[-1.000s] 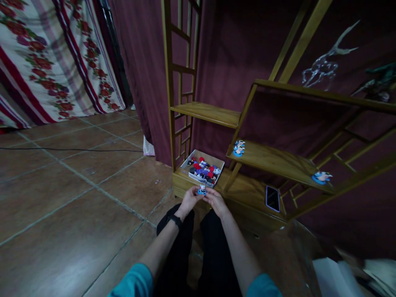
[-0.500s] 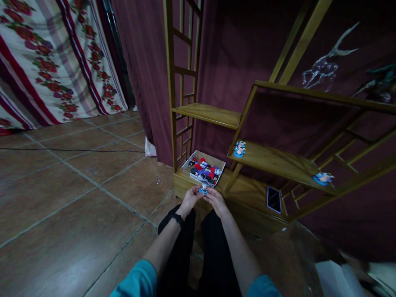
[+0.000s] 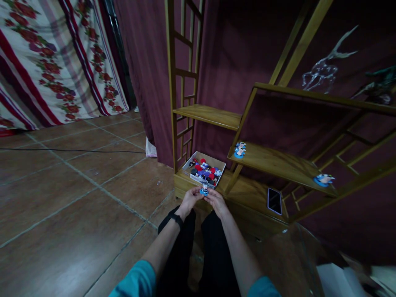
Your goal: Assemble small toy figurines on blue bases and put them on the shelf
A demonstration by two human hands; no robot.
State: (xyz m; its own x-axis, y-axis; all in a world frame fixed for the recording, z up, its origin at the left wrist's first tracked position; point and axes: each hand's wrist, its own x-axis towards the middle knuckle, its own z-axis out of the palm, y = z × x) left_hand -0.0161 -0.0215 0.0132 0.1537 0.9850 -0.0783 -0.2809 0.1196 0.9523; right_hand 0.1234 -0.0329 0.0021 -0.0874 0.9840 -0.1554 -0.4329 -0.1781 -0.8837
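Between my two hands is a small figurine [image 3: 204,189] with a white-and-dark body on a blue base, held upright by the fingertips. My left hand [image 3: 191,199] grips it from the left side, and my right hand [image 3: 215,201] from the right. Just beyond them, a shallow cardboard box [image 3: 189,173] holds several small figurines in red, purple, black and white. On the middle shelf, figurines with blue bases [image 3: 239,150] stand at the left end. Another blue-based figurine [image 3: 324,180] sits at that shelf's right end.
A wooden display rack [image 3: 210,116] with stepped shelves stands before me. On its low board lies a phone [image 3: 274,201]. A clear deer ornament [image 3: 321,74] is on the upper right shelf. A dark cable [image 3: 77,151] crosses the tiled floor. White material [image 3: 338,280] lies at lower right.
My hands keep the figurine in nearly the same place and pose. The view has shifted very slightly; nothing else has visibly moved.
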